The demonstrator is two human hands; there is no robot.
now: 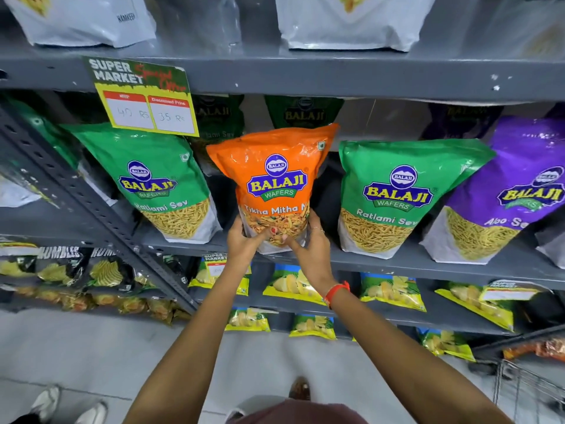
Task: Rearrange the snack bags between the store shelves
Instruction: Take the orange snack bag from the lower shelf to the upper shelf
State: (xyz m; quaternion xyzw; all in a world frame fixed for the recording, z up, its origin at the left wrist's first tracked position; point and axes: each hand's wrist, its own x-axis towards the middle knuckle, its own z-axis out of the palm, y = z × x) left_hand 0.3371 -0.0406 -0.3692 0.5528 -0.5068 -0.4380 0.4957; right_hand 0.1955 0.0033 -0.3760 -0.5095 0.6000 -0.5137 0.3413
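We have both hands on the same thing. Our left hand point(244, 237) cups the lower left corner of the orange bag point(273, 185), fingers curled around its side and thumb across the front, and our right hand point(312, 240) closes on the lower right corner in the same way, so each hand is gripping the bag at its base. Neither hand is nearer than the other; they sit level, just either side of the clear window at the bottom.

The bag lies straight ahead of us and above the hands. Its long axis runs upright, leaning back a little at the top, and its bottom edge is at the front lip of the middle shelf point(428, 261). We cannot tell whether the base rests on the shelf or is lifted just clear, since our fingers cover that edge.

Outward from there, the bag stands in the gap between two green bags: one on the left point(153, 182) and one on the right point(394, 194), both close beside it but apart from it. A purple bag point(519, 191) stands further right.

We judge that the coming move turns on that narrow slot: the bag must travel along its depth, in or out, with its upright axis kept so it clears both green neighbours.
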